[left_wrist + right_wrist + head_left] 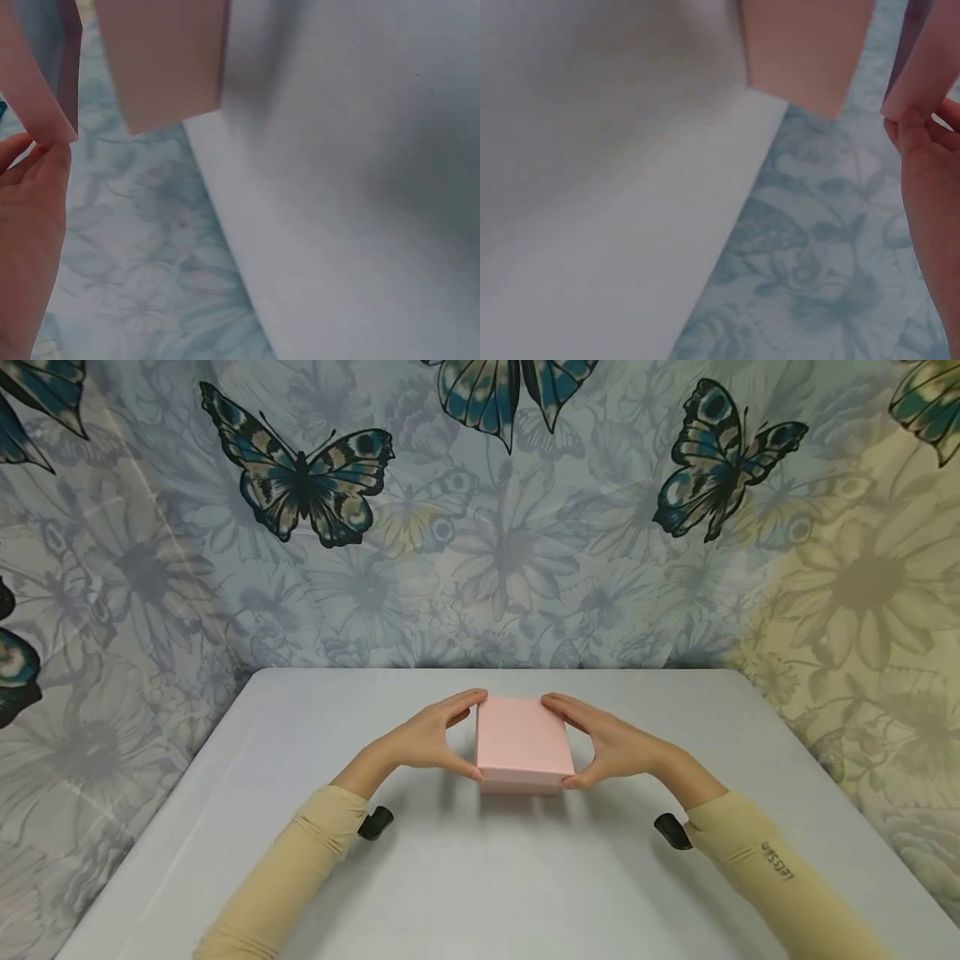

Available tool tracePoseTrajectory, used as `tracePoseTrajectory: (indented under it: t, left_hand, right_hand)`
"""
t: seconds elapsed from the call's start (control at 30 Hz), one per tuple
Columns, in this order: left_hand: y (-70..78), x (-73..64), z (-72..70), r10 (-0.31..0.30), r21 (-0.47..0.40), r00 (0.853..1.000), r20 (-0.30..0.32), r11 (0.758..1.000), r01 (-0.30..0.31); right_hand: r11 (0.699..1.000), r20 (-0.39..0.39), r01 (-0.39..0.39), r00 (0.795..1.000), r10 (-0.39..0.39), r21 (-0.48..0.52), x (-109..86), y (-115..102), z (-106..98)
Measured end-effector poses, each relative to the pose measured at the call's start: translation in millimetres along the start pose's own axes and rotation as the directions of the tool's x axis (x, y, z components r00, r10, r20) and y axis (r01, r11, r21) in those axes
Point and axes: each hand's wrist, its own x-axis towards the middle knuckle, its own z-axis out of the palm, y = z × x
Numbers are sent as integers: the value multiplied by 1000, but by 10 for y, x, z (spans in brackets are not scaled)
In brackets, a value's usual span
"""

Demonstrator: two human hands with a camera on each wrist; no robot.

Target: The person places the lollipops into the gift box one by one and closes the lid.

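Observation:
A pink box lid [523, 733] is held level at the middle of the table, above the pink box base [519, 787]. My left hand [426, 737] grips the lid's left side, thumb at the near corner and fingers at the far one. On the opposite side my right hand [618, 745] holds it the same way. Both wrist views show a gap between the lid [34, 97] and the base [806, 56], with part of the lid's hollow underside in sight. The base stands on the table; what it contains is hidden under the lid.
The white table [420, 893] has its far edge close to a butterfly-patterned backdrop [510, 560]. Dark wrist cameras [376, 823] stick out from both tan sleeves [292, 868], above the tabletop.

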Motion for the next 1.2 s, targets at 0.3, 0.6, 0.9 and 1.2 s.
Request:
tracePoseTrajectory:
  t: [0.3,0.6,0.9,1.2]
  left_hand:
    - [-267,138,107,-63,-36,997,40,997,64]
    - [-311,103,174,-77,-65,995,63,995,82]
    - [-352,51,229,-98,-40,993,64,994,101]
    - [-424,41,201,-98,-4,994,43,995,99]
  right_hand:
    - [996,23,-84,996,84,-25,72,215,44]
    - [994,42,-98,994,99,-38,74,260,111]
    - [996,48,-91,995,90,13,69,305,211]
    - [999,62,-51,997,50,18,154,331,212]
